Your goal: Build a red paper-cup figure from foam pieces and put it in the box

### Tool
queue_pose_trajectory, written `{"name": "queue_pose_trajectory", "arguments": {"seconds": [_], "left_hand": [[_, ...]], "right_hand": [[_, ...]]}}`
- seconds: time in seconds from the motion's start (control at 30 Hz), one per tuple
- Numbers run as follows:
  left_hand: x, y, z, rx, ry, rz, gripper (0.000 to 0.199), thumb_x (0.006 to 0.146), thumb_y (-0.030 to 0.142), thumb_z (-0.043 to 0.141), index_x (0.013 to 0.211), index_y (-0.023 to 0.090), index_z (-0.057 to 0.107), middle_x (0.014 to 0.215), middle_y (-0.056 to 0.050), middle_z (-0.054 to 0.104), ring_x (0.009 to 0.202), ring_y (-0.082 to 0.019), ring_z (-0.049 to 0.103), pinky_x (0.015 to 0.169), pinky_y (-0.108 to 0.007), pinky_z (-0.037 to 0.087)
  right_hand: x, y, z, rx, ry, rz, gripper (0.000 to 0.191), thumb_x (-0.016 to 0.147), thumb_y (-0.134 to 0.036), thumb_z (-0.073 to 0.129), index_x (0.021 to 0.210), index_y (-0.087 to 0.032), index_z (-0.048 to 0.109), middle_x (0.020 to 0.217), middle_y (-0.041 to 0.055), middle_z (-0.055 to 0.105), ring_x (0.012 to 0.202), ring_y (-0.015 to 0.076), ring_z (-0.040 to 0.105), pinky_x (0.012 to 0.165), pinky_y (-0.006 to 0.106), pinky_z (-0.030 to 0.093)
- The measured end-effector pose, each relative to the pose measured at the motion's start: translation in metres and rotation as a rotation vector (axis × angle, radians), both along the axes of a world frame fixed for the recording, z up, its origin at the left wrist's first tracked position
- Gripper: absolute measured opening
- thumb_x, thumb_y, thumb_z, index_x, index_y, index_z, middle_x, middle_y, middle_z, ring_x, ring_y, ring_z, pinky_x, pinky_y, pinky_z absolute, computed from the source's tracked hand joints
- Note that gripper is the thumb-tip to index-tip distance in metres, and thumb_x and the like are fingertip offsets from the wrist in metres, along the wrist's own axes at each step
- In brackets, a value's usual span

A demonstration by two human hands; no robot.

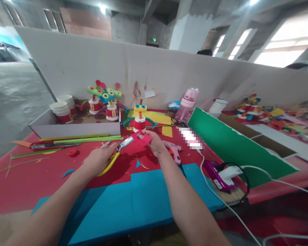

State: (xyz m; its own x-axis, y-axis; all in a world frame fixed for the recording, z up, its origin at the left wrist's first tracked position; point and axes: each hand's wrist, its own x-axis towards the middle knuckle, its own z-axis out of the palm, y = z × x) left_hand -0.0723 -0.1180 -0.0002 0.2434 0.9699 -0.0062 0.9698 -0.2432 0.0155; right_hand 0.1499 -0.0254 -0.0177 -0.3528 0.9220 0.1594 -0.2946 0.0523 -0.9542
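Observation:
My left hand (98, 160) grips a pair of yellow-handled scissors (125, 143), their metal blades pointing right and away from me. The blade tips meet the edge of a small piece of red paper (143, 139). My right hand (156, 144) pinches that paper from its right side. Just behind the paper stands a paper-cup figure (140, 122) with a yellow head, blue eyes and green folded arms; the paper partly covers its base. A pink glue gun (176, 155) lies to the right of my right hand. Small blue and yellow scraps lie below the hands.
Blue sheets (128, 201) cover the near table edge. At left, a white box (77, 130) holds cups and finished figures, with paper strips (89, 139) before it. A green panel (236, 147), pink bottle (187, 104) and purple power strip (222, 177) with cables stand right.

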Motion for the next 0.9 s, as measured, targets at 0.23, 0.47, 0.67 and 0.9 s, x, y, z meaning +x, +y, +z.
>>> {"name": "queue_pose_trajectory", "arguments": {"seconds": [0.23, 0.47, 0.67, 0.9], "left_hand": [[0.0004, -0.0007, 0.0013, -0.015, -0.008, -0.001, 0.035, 0.095, 0.03, 0.028, 0.124, 0.02, 0.044, 0.095, -0.013, 0.066, 0.08, -0.027, 0.066, 0.062, -0.031, 0.044], [-0.0011, 0.0003, -0.0023, 0.01, -0.014, -0.013, 0.033, 0.096, 0.03, 0.028, 0.123, 0.021, 0.043, 0.093, -0.011, 0.065, 0.081, -0.026, 0.066, 0.064, -0.03, 0.043], [-0.0042, 0.002, -0.0067, 0.018, -0.023, -0.039, 0.034, 0.096, 0.03, 0.028, 0.125, 0.02, 0.041, 0.093, -0.012, 0.065, 0.08, -0.027, 0.067, 0.063, -0.031, 0.043], [-0.0032, 0.001, -0.0047, 0.009, -0.05, -0.036, 0.031, 0.095, 0.028, 0.03, 0.122, 0.021, 0.042, 0.095, -0.011, 0.066, 0.082, -0.025, 0.067, 0.064, -0.029, 0.043]], "right_hand": [[0.0001, -0.0003, 0.0008, -0.018, 0.008, -0.004, 0.027, 0.061, -0.038, 0.081, 0.075, -0.019, 0.069, 0.072, -0.001, 0.067, 0.072, 0.0142, 0.058, 0.07, 0.026, 0.042], [-0.0004, -0.0007, 0.0021, -0.029, 0.021, 0.011, 0.027, 0.061, -0.038, 0.081, 0.075, -0.019, 0.069, 0.072, -0.0016, 0.067, 0.071, 0.0134, 0.059, 0.069, 0.025, 0.042], [-0.0007, 0.0002, 0.0, -0.047, 0.049, 0.009, 0.028, 0.058, -0.036, 0.083, 0.074, -0.019, 0.068, 0.069, -0.0028, 0.067, 0.068, 0.0127, 0.059, 0.068, 0.025, 0.043], [-0.0011, 0.0012, -0.0008, -0.062, 0.058, -0.013, 0.029, 0.057, -0.034, 0.084, 0.076, -0.019, 0.069, 0.071, -0.0013, 0.068, 0.07, 0.0142, 0.061, 0.067, 0.025, 0.043]]}}
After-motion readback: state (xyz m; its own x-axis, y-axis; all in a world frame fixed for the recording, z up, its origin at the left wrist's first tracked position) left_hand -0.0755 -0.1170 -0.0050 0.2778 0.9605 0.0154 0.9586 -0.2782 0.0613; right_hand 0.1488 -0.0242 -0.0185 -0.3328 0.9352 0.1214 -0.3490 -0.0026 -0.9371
